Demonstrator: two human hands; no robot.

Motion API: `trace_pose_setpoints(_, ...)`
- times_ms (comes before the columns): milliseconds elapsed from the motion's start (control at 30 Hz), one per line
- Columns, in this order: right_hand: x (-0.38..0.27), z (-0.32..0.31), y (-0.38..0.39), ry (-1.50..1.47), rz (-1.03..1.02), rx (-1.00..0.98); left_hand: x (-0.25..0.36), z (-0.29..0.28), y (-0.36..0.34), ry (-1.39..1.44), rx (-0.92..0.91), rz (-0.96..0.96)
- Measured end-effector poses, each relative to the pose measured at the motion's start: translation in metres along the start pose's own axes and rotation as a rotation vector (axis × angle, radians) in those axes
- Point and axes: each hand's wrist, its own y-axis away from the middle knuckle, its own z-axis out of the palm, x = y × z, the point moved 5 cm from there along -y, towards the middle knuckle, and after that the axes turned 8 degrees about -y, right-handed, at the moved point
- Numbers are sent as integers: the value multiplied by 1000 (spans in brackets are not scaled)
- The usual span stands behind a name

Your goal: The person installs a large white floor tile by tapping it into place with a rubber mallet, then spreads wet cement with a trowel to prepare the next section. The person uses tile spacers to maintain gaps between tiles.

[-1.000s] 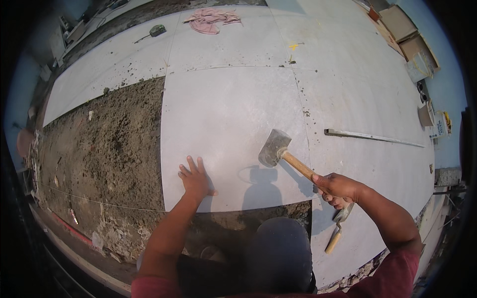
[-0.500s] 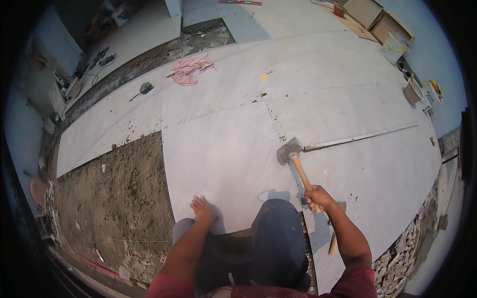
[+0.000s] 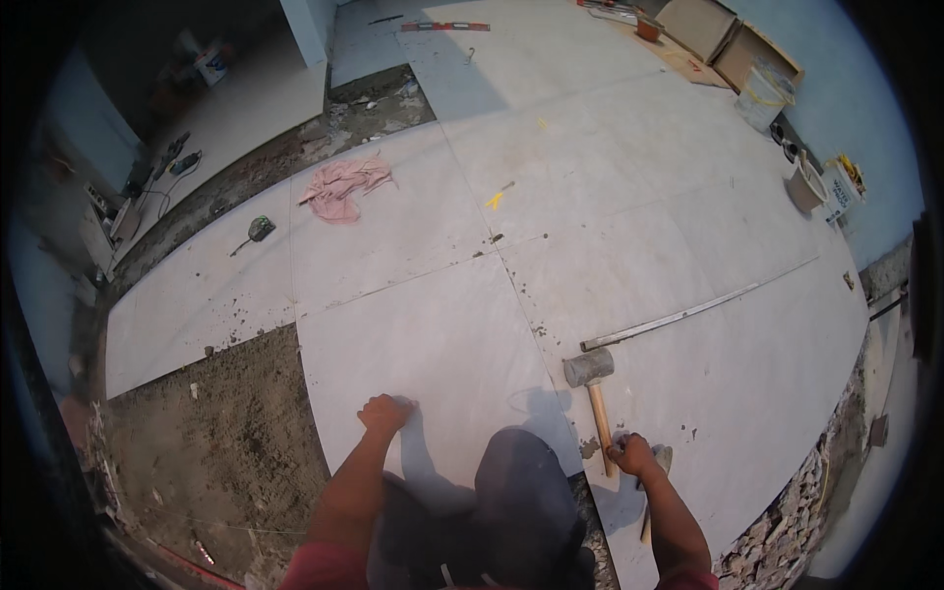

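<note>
My left hand point(image 3: 386, 413) touches the pale large tile point(image 3: 413, 334) with fingers bent and nothing visible in them, beside the bare mortar bed point(image 3: 221, 413). My right hand point(image 3: 631, 454) is closed on the wooden handle of a mallet point(image 3: 590, 368); its grey head is at the tile just short of a long metal straightedge point(image 3: 688, 307). A trowel point(image 3: 646, 521) lies beneath my right hand and forearm, partly hidden.
A pink rag point(image 3: 344, 187), a tape measure point(image 3: 260, 229) and a level point(image 3: 444, 28) lie on the tiles. Buckets point(image 3: 762, 98), boxes point(image 3: 737, 59) and a tub point(image 3: 808, 185) line the right wall. Power tools point(image 3: 182, 162) lie at the far left. Broken rubble point(image 3: 772, 531) edges the lower right.
The view has tilted up toward the far floor. The mallet head has moved right and lower toward the tile. My left hand's fingers, earlier spread flat, are now bent.
</note>
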Motion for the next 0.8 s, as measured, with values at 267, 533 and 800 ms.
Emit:
trace_pose_setpoints(267,-203,-139,-202,139,-400,208,-15,-24,-142,955,182,-897)
trace_pose_setpoints(533,-335,-118,-487,556,-529,179,3,9,-158,522,432,-1121)
trace_pose_setpoints(800,-343,-86,-534,780,-730,211,4,5,-150,485,422,-1111)
